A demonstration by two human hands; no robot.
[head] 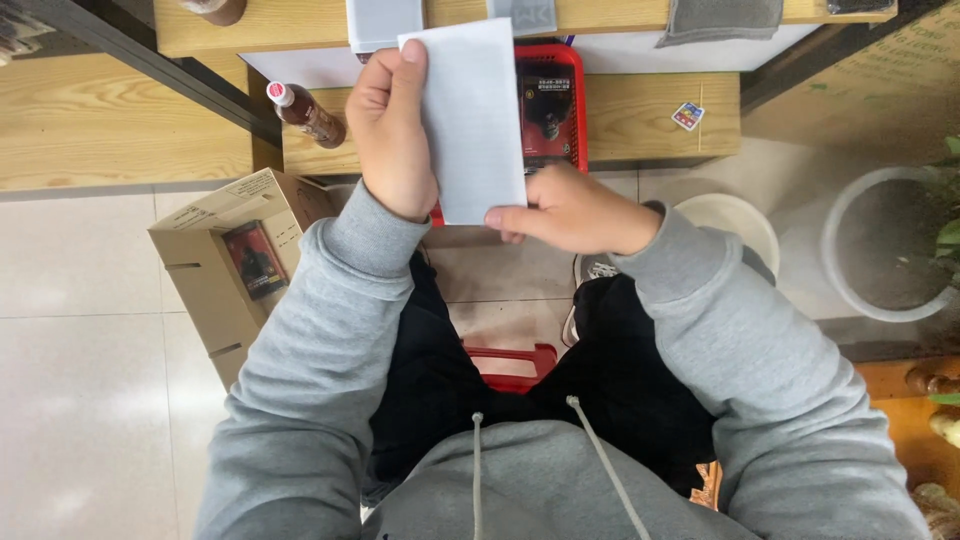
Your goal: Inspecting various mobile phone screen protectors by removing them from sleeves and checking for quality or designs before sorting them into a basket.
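Cardboard box (215, 265) (left), red package (548, 118)

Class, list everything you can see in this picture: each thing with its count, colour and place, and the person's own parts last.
paper sheet: one, white, held up in both hands
basket: one, red, on the wooden bench behind the sheet
bottle: one, brown with white cap, lying on the bench at left
cardboard box: one, tan, on the floor at left
small card: one, multicoloured, on the bench at right
cloth: one, grey, top shelf
plant pot: one, white, far right
left hand: grips the sheet's left edge
right hand: pinches its lower right corner
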